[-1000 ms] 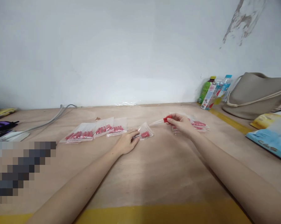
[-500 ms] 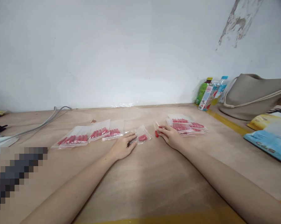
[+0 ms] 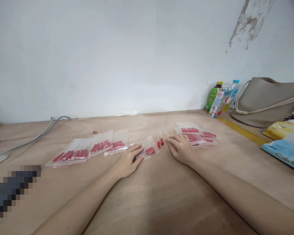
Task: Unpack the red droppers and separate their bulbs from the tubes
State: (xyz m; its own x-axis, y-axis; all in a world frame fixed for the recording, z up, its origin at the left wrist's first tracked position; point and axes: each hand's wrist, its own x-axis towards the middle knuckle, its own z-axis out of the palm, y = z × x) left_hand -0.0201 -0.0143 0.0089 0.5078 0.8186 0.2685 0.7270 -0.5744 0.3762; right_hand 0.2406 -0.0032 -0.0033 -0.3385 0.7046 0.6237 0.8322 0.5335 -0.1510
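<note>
My left hand (image 3: 128, 161) lies at the left side of a clear zip bag (image 3: 150, 143) with red-ended pieces in it. Its thumb and fingers close on the bag. My right hand (image 3: 181, 148) rests on the table, fingers bent together at a thin clear stem that looks like a dropper's (image 3: 165, 132). Whatever end is under the fingertips is hidden. Between my hands lie two loose droppers, each with a clear stem and a red bulb (image 3: 162, 141). Filled zip bags (image 3: 76, 147) spread out on the left; more filled bags (image 3: 196, 132) overlap beside my right hand.
Drink bottles (image 3: 216, 99) and a grey drawstring bag (image 3: 266, 101) stand by the wall at the right. Blue and yellow packets (image 3: 281, 155) lie near the right edge. A grey cable (image 3: 43, 132) crosses the far left, and a small brown scrap (image 3: 94, 132) lies behind the left bags.
Two loose droppers now show apart from my right hand, which has shifted slightly right and down. My left hand stays on the zip bag. The view has tilted a little.
</note>
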